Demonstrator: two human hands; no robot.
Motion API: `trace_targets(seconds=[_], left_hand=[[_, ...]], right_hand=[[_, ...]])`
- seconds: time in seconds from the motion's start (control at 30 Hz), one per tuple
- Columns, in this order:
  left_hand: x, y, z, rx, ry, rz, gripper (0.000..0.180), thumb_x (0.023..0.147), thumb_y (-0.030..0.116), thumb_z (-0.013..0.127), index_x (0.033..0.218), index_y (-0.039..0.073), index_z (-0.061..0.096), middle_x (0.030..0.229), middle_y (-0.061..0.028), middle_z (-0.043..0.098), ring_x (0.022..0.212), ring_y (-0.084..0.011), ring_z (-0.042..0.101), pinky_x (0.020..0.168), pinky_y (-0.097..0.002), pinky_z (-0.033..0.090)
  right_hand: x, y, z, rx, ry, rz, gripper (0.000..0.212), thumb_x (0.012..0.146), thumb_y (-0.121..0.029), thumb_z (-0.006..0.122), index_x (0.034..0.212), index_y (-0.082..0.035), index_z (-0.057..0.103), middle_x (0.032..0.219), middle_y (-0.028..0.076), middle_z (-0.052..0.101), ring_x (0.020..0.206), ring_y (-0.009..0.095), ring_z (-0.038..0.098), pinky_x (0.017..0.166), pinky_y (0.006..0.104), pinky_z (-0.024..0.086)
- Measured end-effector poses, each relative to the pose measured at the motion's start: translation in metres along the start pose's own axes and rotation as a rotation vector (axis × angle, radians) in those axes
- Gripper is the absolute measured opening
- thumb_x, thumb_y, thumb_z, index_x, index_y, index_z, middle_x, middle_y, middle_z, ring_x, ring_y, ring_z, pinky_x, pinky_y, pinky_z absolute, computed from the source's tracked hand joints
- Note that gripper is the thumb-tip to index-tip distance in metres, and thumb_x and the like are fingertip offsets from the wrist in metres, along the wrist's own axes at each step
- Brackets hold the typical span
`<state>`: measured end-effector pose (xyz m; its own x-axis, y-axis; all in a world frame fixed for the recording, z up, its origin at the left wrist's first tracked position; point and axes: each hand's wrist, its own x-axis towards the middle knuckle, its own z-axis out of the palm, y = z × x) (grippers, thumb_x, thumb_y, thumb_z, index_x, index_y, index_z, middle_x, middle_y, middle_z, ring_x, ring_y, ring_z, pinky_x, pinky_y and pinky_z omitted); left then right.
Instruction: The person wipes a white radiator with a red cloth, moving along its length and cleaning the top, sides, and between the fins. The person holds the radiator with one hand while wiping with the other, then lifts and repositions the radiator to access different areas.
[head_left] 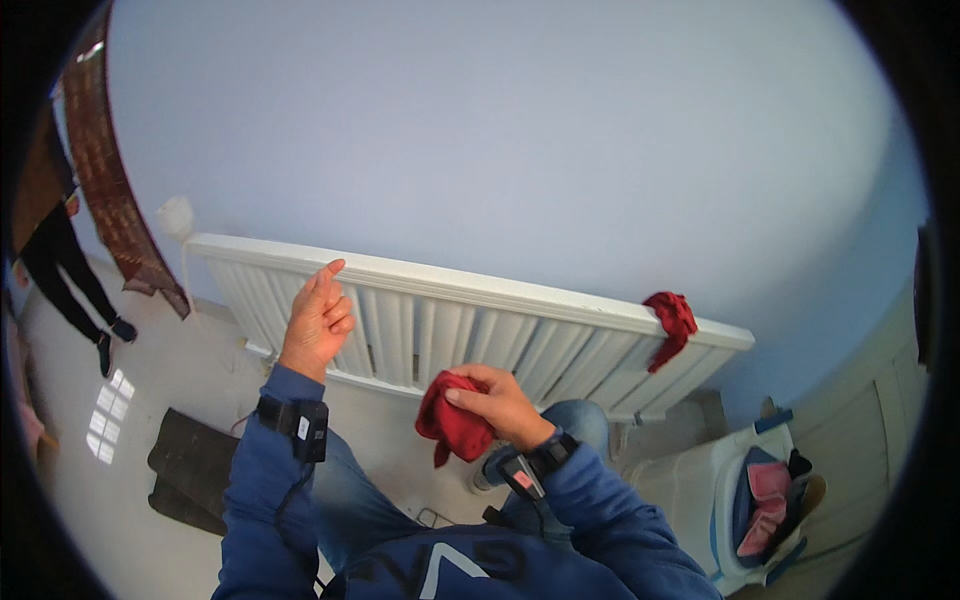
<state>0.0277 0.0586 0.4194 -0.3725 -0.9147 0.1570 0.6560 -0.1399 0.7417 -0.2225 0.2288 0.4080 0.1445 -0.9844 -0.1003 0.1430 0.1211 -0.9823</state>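
My right hand (503,405) is closed on a crumpled red cloth (455,420), thumb on top, in front of the white ribbed radiator (480,290). A loose corner of the cloth hangs below my fingers. My left hand (318,322) is raised before the radiator's left part and holds nothing. Its index finger stretches toward the top rail while the other fingers are loosely curled. I cannot tell whether that fingertip touches the rail. Another red cloth (674,325) is draped over the radiator's right end.
A person in dark trousers (65,265) stands at the left, near a brown curtain (120,200). Dark mats (190,470) lie on the pale floor. At the lower right, a white appliance-like tub (700,485) bears pink and dark cloths (765,505), beside a pale door (865,440).
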Motion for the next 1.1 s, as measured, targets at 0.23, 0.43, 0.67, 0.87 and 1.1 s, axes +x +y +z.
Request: trace_targets(seconds=[0.23, 0.43, 0.67, 0.87, 1.1], left_hand=[[-0.025, -0.079, 0.076, 0.684, -0.554, -0.084, 0.095, 0.082, 0.033, 0.082, 0.153, 0.005, 0.026, 0.144, -0.0141, 0.043, 0.132, -0.0187, 0.044, 0.101, -0.0359, 0.047], [-0.021, -0.098, 0.123, 0.603, -0.512, -0.155, 0.076, 0.078, 0.012, 0.083, 0.144, 0.003, 0.045, 0.125, -0.0087, 0.061, 0.114, -0.0162, 0.059, 0.101, -0.0325, 0.048], [0.051, -0.061, 0.124, 0.813, -0.239, 0.283, 0.043, 0.088, 0.004, 0.069, 0.130, 0.000, 0.059, 0.115, -0.0069, 0.067, 0.104, -0.0130, 0.062, 0.094, -0.0303, 0.051], [0.109, -0.059, 0.075, 1.381, -0.068, 0.661, 0.038, 0.094, 0.010, 0.064, 0.130, -0.001, 0.057, 0.122, -0.0156, 0.064, 0.113, -0.0268, 0.062, 0.099, -0.0344, 0.048], [0.122, -0.105, 0.040, 1.426, 0.078, 0.748, 0.037, 0.097, 0.022, 0.057, 0.129, 0.002, 0.056, 0.121, -0.0186, 0.063, 0.112, -0.0366, 0.061, 0.096, -0.0420, 0.049]], right_hand=[[0.005, -0.013, -0.007, 0.437, 0.099, -0.115, 0.049, 0.096, -0.024, 0.065, 0.136, 0.001, 0.050, 0.123, 0.011, 0.061, 0.110, 0.018, 0.060, 0.092, 0.0337, 0.052], [-0.017, -0.033, -0.063, 0.190, -0.097, -0.137, 0.054, 0.100, -0.028, 0.059, 0.144, -0.002, 0.044, 0.133, 0.012, 0.055, 0.123, 0.022, 0.053, 0.103, 0.0372, 0.045], [-0.062, -0.066, -0.248, -1.403, 1.008, -0.675, 0.054, 0.080, -0.022, 0.078, 0.128, -0.004, 0.061, 0.132, 0.026, 0.053, 0.124, 0.044, 0.050, 0.104, 0.0475, 0.043], [-0.054, -0.057, -0.328, -1.374, 1.163, -0.367, 0.046, 0.079, -0.026, 0.077, 0.119, -0.008, 0.066, 0.122, 0.023, 0.059, 0.114, 0.042, 0.055, 0.096, 0.0463, 0.047], [0.039, -0.028, -0.213, -1.234, 0.834, -0.797, 0.021, 0.077, -0.009, 0.072, 0.097, -0.007, 0.067, 0.092, 0.014, 0.064, 0.089, 0.035, 0.062, 0.075, 0.0449, 0.051]])
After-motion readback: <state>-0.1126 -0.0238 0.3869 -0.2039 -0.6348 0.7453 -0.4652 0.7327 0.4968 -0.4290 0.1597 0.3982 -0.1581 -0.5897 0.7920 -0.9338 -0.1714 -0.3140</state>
